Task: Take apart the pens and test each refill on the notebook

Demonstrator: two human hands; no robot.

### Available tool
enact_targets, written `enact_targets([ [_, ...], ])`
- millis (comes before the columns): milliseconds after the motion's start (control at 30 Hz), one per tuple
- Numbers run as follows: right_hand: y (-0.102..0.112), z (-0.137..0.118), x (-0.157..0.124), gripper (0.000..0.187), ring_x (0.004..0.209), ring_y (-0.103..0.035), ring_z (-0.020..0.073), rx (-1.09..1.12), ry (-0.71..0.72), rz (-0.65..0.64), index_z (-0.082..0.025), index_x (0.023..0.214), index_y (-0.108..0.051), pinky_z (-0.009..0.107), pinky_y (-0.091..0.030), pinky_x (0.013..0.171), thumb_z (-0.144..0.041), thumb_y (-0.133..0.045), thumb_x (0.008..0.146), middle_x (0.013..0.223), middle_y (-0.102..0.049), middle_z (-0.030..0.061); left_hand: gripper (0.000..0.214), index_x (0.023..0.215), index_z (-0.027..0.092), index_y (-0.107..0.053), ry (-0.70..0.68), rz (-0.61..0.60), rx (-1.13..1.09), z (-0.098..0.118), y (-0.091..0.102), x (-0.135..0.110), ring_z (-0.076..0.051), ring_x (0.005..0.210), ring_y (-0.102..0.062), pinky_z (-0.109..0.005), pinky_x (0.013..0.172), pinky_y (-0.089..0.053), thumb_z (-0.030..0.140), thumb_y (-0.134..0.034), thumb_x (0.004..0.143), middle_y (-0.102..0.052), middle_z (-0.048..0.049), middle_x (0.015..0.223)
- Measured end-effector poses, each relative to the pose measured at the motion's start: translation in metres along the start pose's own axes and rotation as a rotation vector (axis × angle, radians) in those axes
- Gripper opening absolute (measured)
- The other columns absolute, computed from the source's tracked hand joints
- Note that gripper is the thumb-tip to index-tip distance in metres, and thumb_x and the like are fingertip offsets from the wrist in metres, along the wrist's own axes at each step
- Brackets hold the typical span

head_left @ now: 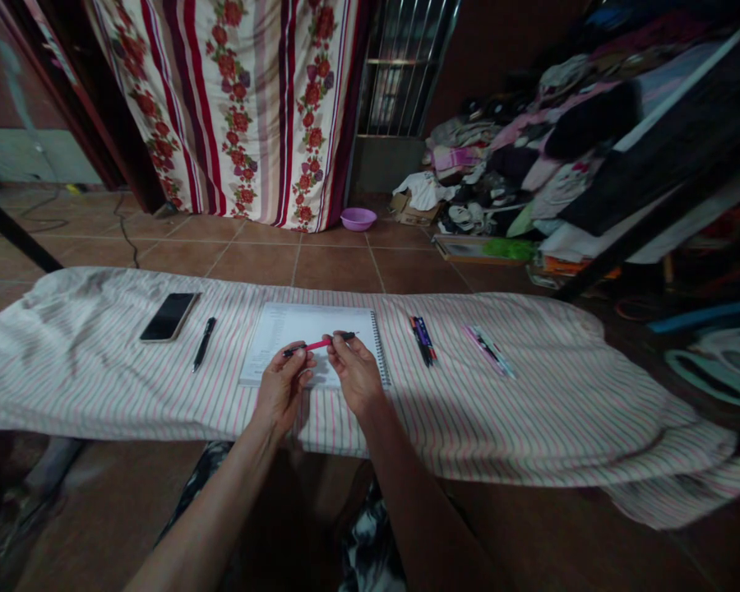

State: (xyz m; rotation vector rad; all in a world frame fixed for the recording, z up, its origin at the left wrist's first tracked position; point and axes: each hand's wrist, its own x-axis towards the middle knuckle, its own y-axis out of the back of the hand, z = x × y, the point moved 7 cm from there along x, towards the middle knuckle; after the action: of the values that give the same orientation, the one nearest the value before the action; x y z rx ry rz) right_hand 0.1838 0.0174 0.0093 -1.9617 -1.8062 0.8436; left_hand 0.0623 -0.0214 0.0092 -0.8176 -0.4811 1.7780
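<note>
Both my hands hold one red and black pen (318,345) level above a spiral notebook (312,319). My left hand (282,382) pinches its left end, and my right hand (356,370) grips it near the right end, where a black part sticks out past the fingers. The notebook lies flat with its wire binding on the right, and faint print shows on its page. Left of it rests a black pen (203,345). To the right lie several dark pens (423,340) close together, and farther right a few light-coloured pens (489,351).
A striped cloth (469,427) covers the low table. A phone (170,317) lies at its left. Beyond, on the tiled floor, a purple basin (358,219) stands by a floral curtain (234,107). Clothes (530,148) are heaped at the back right.
</note>
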Motion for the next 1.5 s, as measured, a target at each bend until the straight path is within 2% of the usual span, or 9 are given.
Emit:
enact_targets([
  [233,-0.001,0.003,0.0,0.033,0.062,-0.06,0.0084,-0.004,-0.025,-0.008,-0.018,0.075,-0.062,0.022,-0.051,0.063,-0.03,-0.08,0.051,0.069,-0.061,-0.0037,0.016,0.084,0.014,-0.062,0.038,-0.015,0.013,-0.001,0.006,0.008,-0.008,0.057,-0.063,-0.014,0.051,-0.051,0.007,-0.067,0.07,-0.067,-0.001,0.066],
  [467,-0.002,-0.003,-0.003,0.041,0.064,-0.063,0.0117,-0.146,0.064,-0.08,-0.021,0.087,-0.054,0.027,-0.053,0.068,-0.029,-0.078,0.055,0.065,-0.062,-0.0049,0.019,0.082,0.013,-0.063,0.006,-0.017,0.08,0.007,0.015,0.014,-0.007,0.055,-0.061,-0.012,0.05,-0.048,0.01,-0.071,0.065,-0.065,0.0003,0.063],
  [633,-0.003,-0.002,-0.001,0.031,0.064,-0.064,0.0125,-0.268,0.106,-0.125,-0.019,0.078,-0.056,0.029,-0.052,0.069,-0.029,-0.076,0.057,0.066,-0.064,-0.0032,0.022,0.082,0.013,-0.063,-0.014,-0.02,0.122,0.011,0.018,0.014,-0.007,0.056,-0.061,-0.013,0.051,-0.048,0.013,-0.073,0.063,-0.064,0.001,0.064],
  [833,-0.01,-0.004,-0.004,0.031,0.069,-0.066,0.0143,-0.307,0.099,-0.19,-0.018,0.081,-0.058,0.03,-0.051,0.073,-0.03,-0.075,0.058,0.069,-0.068,0.0002,0.025,0.083,0.013,-0.062,-0.038,-0.032,0.151,0.019,0.02,0.011,-0.007,0.057,-0.06,-0.013,0.05,-0.046,0.016,-0.075,0.061,-0.063,0.0014,0.065],
  [1000,-0.013,-0.008,-0.01,0.027,0.063,-0.066,0.0148,-0.319,0.087,-0.219,-0.017,0.077,-0.061,0.03,-0.052,0.067,-0.031,-0.074,0.058,0.063,-0.067,-0.0002,0.029,0.085,0.016,-0.063,-0.051,-0.056,0.214,0.026,0.016,0.009,-0.006,0.058,-0.06,-0.013,0.052,-0.046,0.02,-0.077,0.06,-0.061,0.0033,0.063],
  [1167,-0.003,-0.013,-0.011,0.024,0.053,-0.062,0.0127,-0.378,0.106,-0.193,-0.016,0.073,-0.064,0.026,-0.051,0.056,-0.033,-0.073,0.059,0.058,-0.064,-0.0012,0.028,0.086,0.015,-0.063,-0.018,-0.083,0.251,0.025,0.004,0.007,-0.007,0.06,-0.061,-0.012,0.052,-0.047,0.017,-0.076,0.061,-0.062,0.0024,0.065],
  [1300,0.002,-0.015,-0.009,0.02,0.048,-0.057,0.0106,-0.444,0.135,-0.156,-0.017,0.07,-0.066,0.023,-0.046,0.048,-0.034,-0.071,0.06,0.055,-0.062,-0.0019,0.018,0.08,0.012,-0.064,0.001,-0.093,0.219,0.021,0.001,0.011,-0.011,0.066,-0.065,-0.02,0.067,-0.054,0.009,-0.072,0.065,-0.065,-0.0006,0.066],
  [1500,-0.003,-0.014,-0.004,0.017,0.053,-0.058,0.012,-0.503,0.148,-0.151,-0.018,0.072,-0.066,0.025,-0.048,0.052,-0.032,-0.068,0.063,0.057,-0.061,-0.0019,0.014,0.079,0.012,-0.065,-0.009,-0.114,0.141,0.016,0.007,0.025,-0.011,0.069,-0.067,-0.022,0.074,-0.054,0.005,-0.068,0.068,-0.068,-0.0015,0.07],
])
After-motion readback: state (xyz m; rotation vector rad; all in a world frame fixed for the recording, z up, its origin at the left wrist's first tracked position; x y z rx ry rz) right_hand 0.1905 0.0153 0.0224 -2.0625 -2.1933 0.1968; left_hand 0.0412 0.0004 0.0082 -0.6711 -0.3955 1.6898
